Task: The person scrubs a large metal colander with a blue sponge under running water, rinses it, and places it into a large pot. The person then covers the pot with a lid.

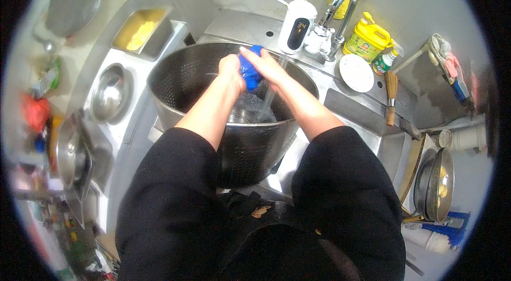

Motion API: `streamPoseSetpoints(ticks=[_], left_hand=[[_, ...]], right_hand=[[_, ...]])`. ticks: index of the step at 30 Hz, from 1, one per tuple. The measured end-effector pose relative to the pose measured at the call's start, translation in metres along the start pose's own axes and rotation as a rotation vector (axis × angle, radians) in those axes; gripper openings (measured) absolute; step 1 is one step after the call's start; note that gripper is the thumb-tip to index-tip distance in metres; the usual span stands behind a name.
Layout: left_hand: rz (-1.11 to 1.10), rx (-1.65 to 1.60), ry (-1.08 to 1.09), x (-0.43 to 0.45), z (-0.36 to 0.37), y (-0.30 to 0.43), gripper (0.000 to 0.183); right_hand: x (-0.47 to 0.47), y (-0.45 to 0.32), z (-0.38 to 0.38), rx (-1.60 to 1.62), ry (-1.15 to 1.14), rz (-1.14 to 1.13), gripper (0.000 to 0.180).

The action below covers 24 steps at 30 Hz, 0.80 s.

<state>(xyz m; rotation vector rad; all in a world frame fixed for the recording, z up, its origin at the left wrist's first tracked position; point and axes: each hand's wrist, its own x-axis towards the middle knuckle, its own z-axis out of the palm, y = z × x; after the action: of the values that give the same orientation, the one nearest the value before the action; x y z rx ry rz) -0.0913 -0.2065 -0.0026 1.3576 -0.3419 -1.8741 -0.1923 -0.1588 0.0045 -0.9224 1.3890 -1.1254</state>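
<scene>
A blue cloth [250, 70] is squeezed between my two hands above a large perforated metal pot [255, 157]. My left hand [231, 70] grips its left side, and my right hand [266, 66] presses on it from the right with the fingers over its top. Just right of the hands, a stream of water [271, 99] runs down from the white electric faucet heater [297, 27] with a lit display. The water splashes inside the pot near its front wall. Both forearms reach over the pot's front rim.
A white bowl [356, 73], yellow detergent jug [366, 39], green-labelled spray bottle [385, 61] and bristle brush [391, 97] are at the right. On the left counter are a metal bowl [108, 92] and a rectangular pan [159, 37] holding yellow food. Stacked pans [433, 185] stand far right.
</scene>
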Motion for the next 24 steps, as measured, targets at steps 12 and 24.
streamPoseSetpoints(ticks=[12, 24], left_hand=[[-0.284, 0.133, -0.313, -0.044, 0.014, 0.013, 0.092], [1.153, 0.866, 0.165, -0.029, 0.042, -0.007, 0.02]], right_hand=[[0.017, 0.004, 0.008, -0.148, 0.542, -0.578, 0.038], [0.027, -0.004, 0.015, 0.959, 0.09, 0.124, 0.029]])
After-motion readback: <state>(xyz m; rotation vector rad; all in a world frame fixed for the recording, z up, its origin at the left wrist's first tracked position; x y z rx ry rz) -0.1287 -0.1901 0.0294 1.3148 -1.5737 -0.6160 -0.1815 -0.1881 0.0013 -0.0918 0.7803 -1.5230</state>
